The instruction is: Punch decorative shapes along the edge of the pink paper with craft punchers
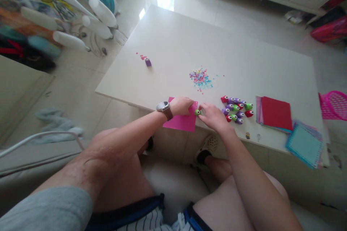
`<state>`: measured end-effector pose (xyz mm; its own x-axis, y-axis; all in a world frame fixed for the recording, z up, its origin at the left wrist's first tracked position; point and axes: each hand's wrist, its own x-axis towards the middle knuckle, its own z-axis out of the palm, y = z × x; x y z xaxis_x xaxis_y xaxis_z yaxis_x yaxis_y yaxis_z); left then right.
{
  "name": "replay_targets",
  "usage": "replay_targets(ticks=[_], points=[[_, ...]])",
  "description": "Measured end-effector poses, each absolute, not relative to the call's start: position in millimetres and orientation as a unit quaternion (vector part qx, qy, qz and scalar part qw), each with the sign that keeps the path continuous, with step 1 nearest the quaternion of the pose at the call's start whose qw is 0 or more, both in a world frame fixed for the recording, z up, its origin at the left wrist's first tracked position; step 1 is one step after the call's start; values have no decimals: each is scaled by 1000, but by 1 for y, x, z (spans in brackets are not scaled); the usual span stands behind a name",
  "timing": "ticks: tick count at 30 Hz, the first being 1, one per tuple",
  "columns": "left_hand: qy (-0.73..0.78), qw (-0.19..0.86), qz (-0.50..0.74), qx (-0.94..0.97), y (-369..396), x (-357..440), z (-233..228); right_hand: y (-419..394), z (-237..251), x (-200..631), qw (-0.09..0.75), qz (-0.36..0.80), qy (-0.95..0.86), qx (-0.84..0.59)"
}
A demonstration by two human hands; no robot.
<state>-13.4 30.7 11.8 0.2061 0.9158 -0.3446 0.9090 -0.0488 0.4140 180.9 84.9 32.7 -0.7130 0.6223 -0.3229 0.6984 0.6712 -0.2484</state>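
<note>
A sheet of pink paper [182,122] lies at the table's near edge, with its lower part hanging over. My left hand [182,106], with a watch on the wrist, holds the sheet from above; its thumb is hidden. At the paper's right edge, my right hand [210,114] has its fingers closed around a small green craft punch [197,112]. This punch touches the paper's edge; whether it is pressed down I cannot tell. Beyond both hands lies a pile of tiny coloured paper cutouts [200,78].
Right of my right hand stand several red, green and purple punches [236,108]. Farther right are a stack of red paper [276,113] and light-blue sheets [305,144]. A purple punch [148,62] stands at the left beside pink cutouts [142,57]. Two small items lie near the front edge.
</note>
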Motion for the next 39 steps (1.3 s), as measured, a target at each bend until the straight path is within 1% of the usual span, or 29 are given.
replay_targets(ticks=[16, 28, 39], points=[[623, 282, -4, 730, 31, -13, 13, 84, 34, 180, 113, -167, 910, 363], [625, 292, 7, 723, 31, -13, 14, 85, 35, 180, 115, -179, 909, 358], [627, 286, 0, 724, 33, -13, 10, 84, 40, 177, 138, -180, 904, 363]])
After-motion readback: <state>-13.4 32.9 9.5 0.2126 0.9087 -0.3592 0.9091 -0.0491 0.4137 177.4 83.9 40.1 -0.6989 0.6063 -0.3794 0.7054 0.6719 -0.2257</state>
